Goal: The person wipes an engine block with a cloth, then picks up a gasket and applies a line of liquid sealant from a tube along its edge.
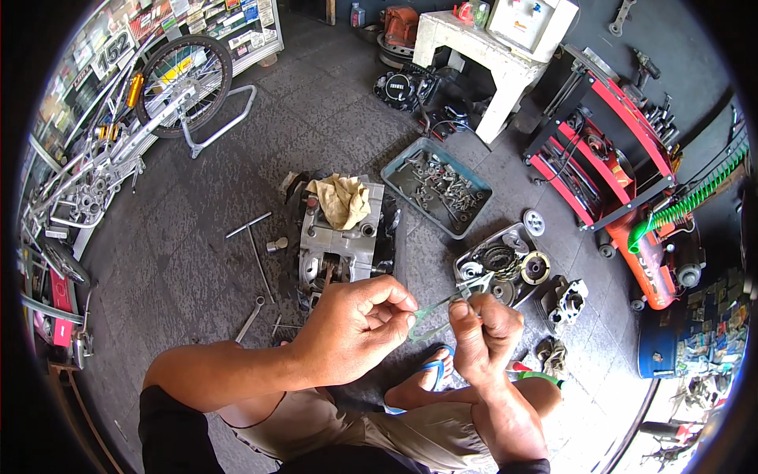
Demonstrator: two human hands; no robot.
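Observation:
My left hand (343,330) pinches one end of a thin, pale green, gasket-like strip (427,313). The fingers of my right hand (487,338) are curled tight around its other side, so the strip spans the gap between both hands. Part of its pale outline sticks out above my right fingers, where its exact shape is hard to make out. Just beyond my left hand, an opened metal engine case (357,248) stands on the floor. A crumpled tan rag (341,201) lies on top of it.
A blue-grey tray (416,199) of bolts and a metal pan of gears (515,294) lie right of the engine. A T-handle wrench (257,251) and spanner (250,319) lie left. A red tool cart (580,146) stands right; a motorcycle frame with wheel (184,87), far left.

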